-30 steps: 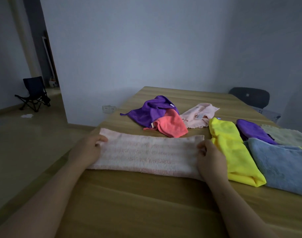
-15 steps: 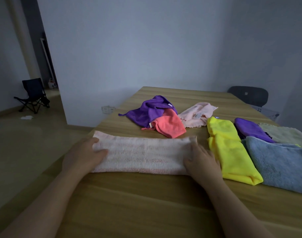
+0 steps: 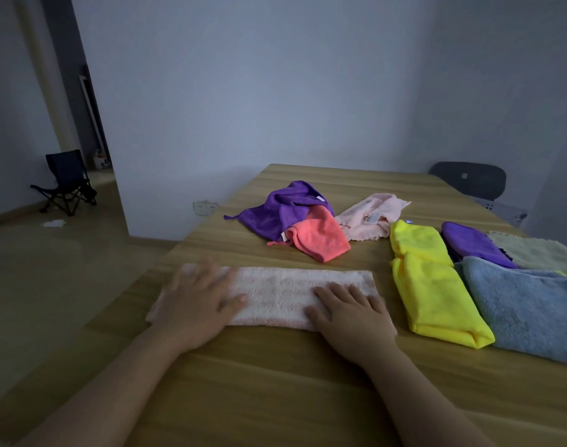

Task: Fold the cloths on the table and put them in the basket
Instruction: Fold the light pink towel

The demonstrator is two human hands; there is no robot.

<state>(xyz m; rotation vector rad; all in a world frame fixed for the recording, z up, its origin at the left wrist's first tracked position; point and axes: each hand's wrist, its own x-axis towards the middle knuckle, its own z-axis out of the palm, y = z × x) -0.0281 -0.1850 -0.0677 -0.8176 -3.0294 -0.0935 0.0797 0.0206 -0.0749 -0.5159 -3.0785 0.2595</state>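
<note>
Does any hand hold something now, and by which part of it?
Nothing is gripped. The left hand and the right hand lie flat, fingers straight, on the folded pale pink towel: one on its left end, the other near its right end.

Presses left hand (image 3: 201, 298), fingers spread and blurred, flat on the left end of a long pale pink terry cloth (image 3: 282, 291) folded into a strip on a light wooden table (image 3: 275, 382). Lays right hand (image 3: 349, 311) flat on its right part. Beyond the strip: crumpled purple microfibre cloth (image 3: 275, 211) touching a crumpled coral cloth (image 3: 324, 237), with a light pink cloth (image 3: 369, 214) just beside. To the right: folded yellow cloth (image 3: 430, 285) against a blue towel (image 3: 527, 311), second purple cloth (image 3: 469, 243) and pale green cloth (image 3: 540, 253) behind.
</note>
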